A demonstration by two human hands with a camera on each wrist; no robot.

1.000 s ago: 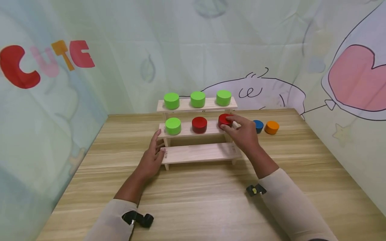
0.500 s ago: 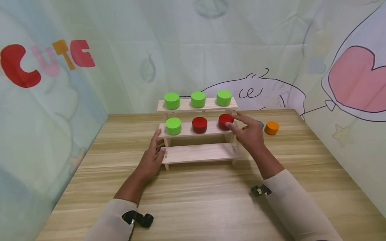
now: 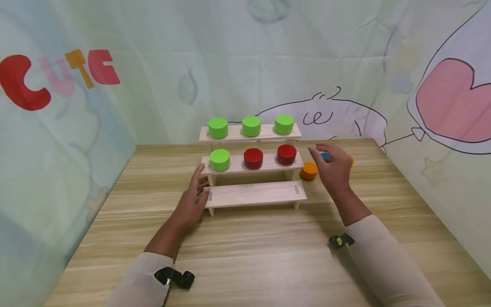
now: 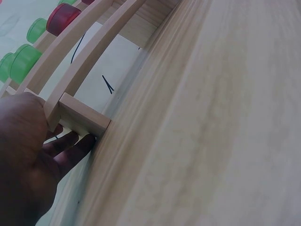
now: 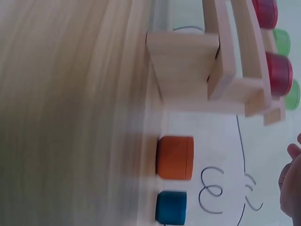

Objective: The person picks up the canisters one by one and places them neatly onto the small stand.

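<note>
While the left hand (image 3: 192, 204) rests against the stand (image 3: 253, 194), fingers apart, the right hand (image 3: 334, 168) hovers right of centre, empty — fingers loosely bent. A red block (image 3: 286, 154) sits shelved mid-frame; fetching another seems the step, calling for fingers spread around the nearer orange block (image 3: 309, 171).

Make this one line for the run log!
left hand: touching left end of wooden rack | right hand: apart from rack | top shelf: three green cylinders | middle shelf: one green cylinder, two red cylinders
</note>
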